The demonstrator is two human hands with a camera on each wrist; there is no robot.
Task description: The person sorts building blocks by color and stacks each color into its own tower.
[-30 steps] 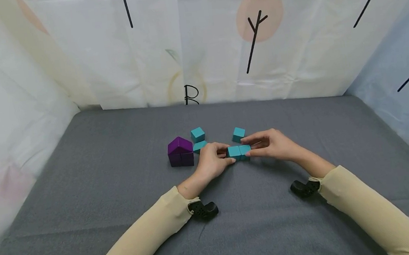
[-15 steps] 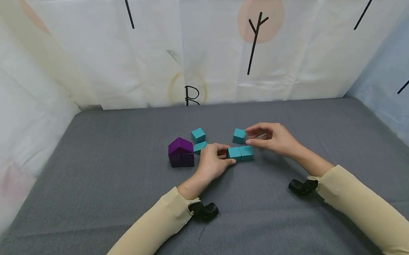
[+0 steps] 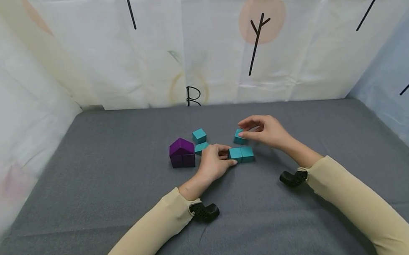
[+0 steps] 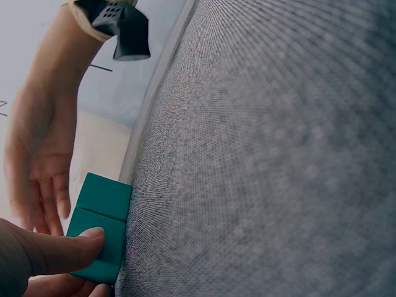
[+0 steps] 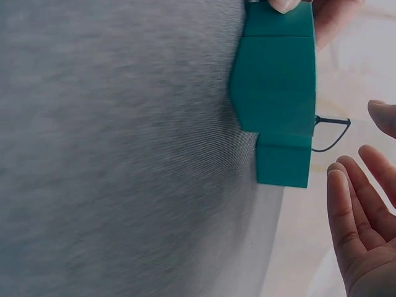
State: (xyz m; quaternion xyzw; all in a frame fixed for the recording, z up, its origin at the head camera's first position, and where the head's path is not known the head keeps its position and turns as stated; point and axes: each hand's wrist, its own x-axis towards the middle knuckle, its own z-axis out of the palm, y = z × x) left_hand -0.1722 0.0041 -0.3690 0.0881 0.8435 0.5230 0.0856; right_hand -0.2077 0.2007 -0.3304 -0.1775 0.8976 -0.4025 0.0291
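Two teal blocks stand side by side on the grey cloth. My left hand [image 3: 212, 162] pinches the left block [image 3: 235, 154], its thumb [image 4: 86, 244] on the front face and its other fingers behind. The right block [image 3: 247, 153] of the pair sits flush against it. Behind the pair, a loose teal block [image 3: 239, 138] is partly covered by my right hand [image 3: 267, 131]. That hand hovers over it with thumb and fingers spread apart, nothing between them. In the right wrist view, the right fingers [image 5: 346, 216] are off to the side of the teal blocks, not touching them.
To the left stands a purple house-like stack [image 3: 181, 153] with a peaked top. Beside it are a teal cube [image 3: 199, 135] and a teal piece with a sloped face [image 3: 201, 147], close to my left hand. Patterned curtains [image 3: 211, 51] rise behind the grey cloth [image 3: 124, 153].
My right hand has let go of the right block of the pair and moved back and left, up over the loose teal block. The left hand has stayed in place.
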